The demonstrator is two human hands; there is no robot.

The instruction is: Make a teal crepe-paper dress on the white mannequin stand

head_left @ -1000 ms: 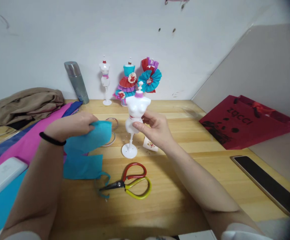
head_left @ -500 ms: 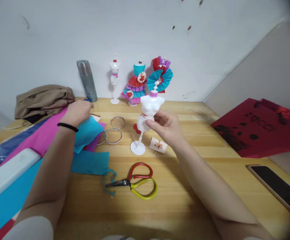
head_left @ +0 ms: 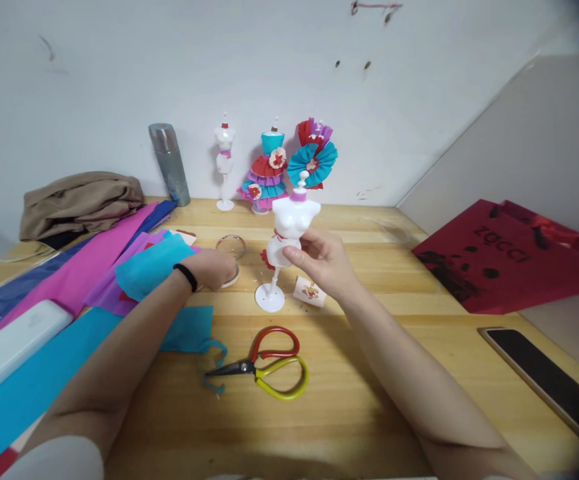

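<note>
In my right hand (head_left: pixel 326 263) is a small white mannequin (head_left: pixel 295 220) with a pink collar, gripped at hip height; its stand is tilted and its round base (head_left: pixel 270 298) is low over or on the table. A red ruffled piece (head_left: pixel 264 259) shows behind its hip. My left hand (head_left: pixel 214 268) is over the tape rolls, its fingers curled down and mostly hidden. The rim of one tape roll (head_left: pixel 231 275) shows beside its fingertips; another tape roll (head_left: pixel 230 246) lies just beyond. Scissors (head_left: pixel 249 367) with red and yellow handles lie in front, near a blue paper strip (head_left: pixel 219 350).
Coloured paper sheets (head_left: pixel 156 265) and a white box-like object (head_left: pixel 24 350) lie left. Behind stand a flask (head_left: pixel 169 163), a bare mannequin (head_left: pixel 224 160) and two dressed ones (head_left: pixel 266 167). A printed paper piece (head_left: pixel 310 292), red bag (head_left: pixel 509 260) and phone (head_left: pixel 544 377) are right.
My left hand has moved right and toward me, from the paper pile to the tape rolls. My right hand still holds the mannequin. The view has shifted slightly.
</note>
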